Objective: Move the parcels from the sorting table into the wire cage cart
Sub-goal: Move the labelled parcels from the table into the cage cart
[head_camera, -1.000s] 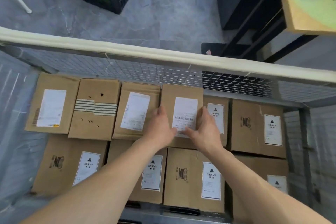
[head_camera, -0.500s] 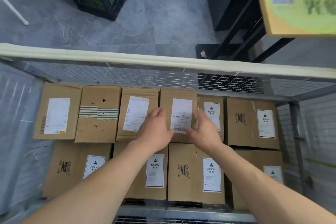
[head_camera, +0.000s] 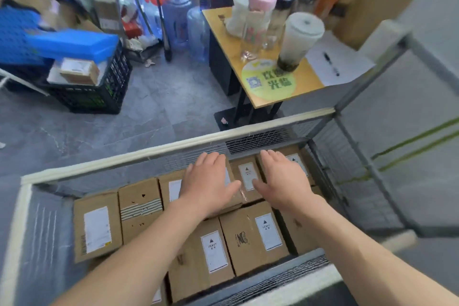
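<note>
Several brown cardboard parcels with white labels lie packed in two rows inside the wire cage cart point(head_camera: 139, 156), which has a cream padded rim. My left hand point(head_camera: 207, 181) hovers flat, fingers spread, over a parcel in the far row that it mostly hides. My right hand point(head_camera: 283, 179) is spread the same way over the parcel point(head_camera: 296, 156) at the far right. Between the hands shows a parcel with a "heavy" label point(head_camera: 247, 176). Neither hand grips anything. Two labelled parcels point(head_camera: 213, 256) point(head_camera: 258, 236) lie in the near row under my forearms.
Beyond the cart stands a small yellow-topped table point(head_camera: 273, 92) with cups and bottles. A black crate point(head_camera: 94, 92) holding a box and a blue lid sits on the grey floor at left. Water jugs point(head_camera: 196, 32) stand behind. The cart's wire side wall point(head_camera: 352, 181) rises at right.
Both hands have let go of the labelled parcel in the far row and lifted with fingers spread. My head has tilted up, bringing the table and crate into view.
</note>
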The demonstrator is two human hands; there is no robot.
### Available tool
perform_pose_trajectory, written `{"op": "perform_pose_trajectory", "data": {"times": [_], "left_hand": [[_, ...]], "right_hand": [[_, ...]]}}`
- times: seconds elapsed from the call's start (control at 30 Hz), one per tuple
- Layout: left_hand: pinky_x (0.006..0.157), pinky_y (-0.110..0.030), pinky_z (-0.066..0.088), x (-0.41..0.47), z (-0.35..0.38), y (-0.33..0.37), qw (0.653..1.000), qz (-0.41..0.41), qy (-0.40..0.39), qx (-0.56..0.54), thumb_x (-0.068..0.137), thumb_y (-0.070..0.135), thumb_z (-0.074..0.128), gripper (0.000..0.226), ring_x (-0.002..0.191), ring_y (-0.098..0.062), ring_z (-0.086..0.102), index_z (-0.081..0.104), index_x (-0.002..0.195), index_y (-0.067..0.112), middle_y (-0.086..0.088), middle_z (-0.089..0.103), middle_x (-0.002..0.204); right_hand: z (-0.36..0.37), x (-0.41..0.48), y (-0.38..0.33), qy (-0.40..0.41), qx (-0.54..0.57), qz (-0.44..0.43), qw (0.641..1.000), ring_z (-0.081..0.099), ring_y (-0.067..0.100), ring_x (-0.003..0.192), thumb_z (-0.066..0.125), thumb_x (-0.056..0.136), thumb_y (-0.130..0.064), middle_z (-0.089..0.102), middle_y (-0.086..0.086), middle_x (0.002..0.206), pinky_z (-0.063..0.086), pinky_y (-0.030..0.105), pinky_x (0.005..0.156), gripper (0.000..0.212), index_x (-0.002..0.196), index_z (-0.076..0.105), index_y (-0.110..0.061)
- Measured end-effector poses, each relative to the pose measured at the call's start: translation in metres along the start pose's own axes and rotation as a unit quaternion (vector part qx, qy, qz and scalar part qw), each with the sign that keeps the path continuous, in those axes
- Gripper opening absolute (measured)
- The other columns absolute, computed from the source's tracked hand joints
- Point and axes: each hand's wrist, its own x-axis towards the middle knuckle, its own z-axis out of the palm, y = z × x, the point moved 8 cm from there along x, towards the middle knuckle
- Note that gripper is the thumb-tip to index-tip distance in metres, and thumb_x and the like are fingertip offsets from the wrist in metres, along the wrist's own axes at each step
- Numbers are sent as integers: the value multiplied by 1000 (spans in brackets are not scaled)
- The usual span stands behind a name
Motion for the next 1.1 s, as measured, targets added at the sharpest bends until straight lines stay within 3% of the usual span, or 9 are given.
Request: {"op": "perform_pose_trajectory", "data": {"times": [0.3, 0.47, 0.63, 0.77, 0.93, 1.1], "left_hand": [[113, -43, 34, -38, -89, 142, 977, 200, 62, 31, 88, 69, 47, 77, 139, -18, 33, 37, 145, 19, 5, 42, 148], [112, -43, 32, -71, -104, 218, 953, 286, 87, 47, 89, 70, 45, 81, 142, -21, 30, 33, 149, 17, 2, 38, 153], [117, -46, 31, -126, -97, 292, 922, 369, 92, 75, 88, 72, 43, 87, 147, -24, 26, 31, 153, 15, -2, 34, 158], [108, -41, 36, -188, -80, 342, 899, 421, 92, 77, 88, 70, 44, 81, 139, -22, 35, 40, 146, 13, -2, 43, 149], [108, -39, 38, -260, -60, 394, 880, 465, 82, 55, 88, 67, 50, 77, 136, -22, 37, 43, 141, 12, -1, 44, 146], [110, -39, 37, -316, -39, 442, 860, 503, 69, 48, 89, 66, 48, 76, 139, -22, 35, 43, 141, 12, -2, 43, 149]], "right_hand": [[-143, -109, 52, 82, -20, 146, 986, 46, 23, 131, 55, 91, -50, 53, 2, 140, 47, 41, 100, 61, 140, 44, -16], [-189, -186, 92, 120, -31, 221, 967, 45, 23, 132, 54, 92, -53, 52, 2, 138, 46, 42, 100, 57, 134, 45, -16], [-207, -279, 120, 157, -28, 278, 947, 44, 23, 134, 54, 92, -56, 51, 2, 141, 46, 42, 101, 63, 139, 43, -16], [-203, -361, 134, 166, -19, 323, 931, 45, 22, 131, 55, 91, -56, 51, 1, 137, 46, 41, 98, 64, 138, 44, -14], [-197, -458, 145, 162, -19, 371, 914, 39, 21, 139, 53, 93, -57, 46, 4, 146, 42, 42, 105, 69, 145, 38, -13], [-193, -543, 158, 169, -15, 425, 889, 40, 22, 137, 52, 93, -59, 46, 3, 145, 44, 42, 102, 70, 145, 37, -13]]}}
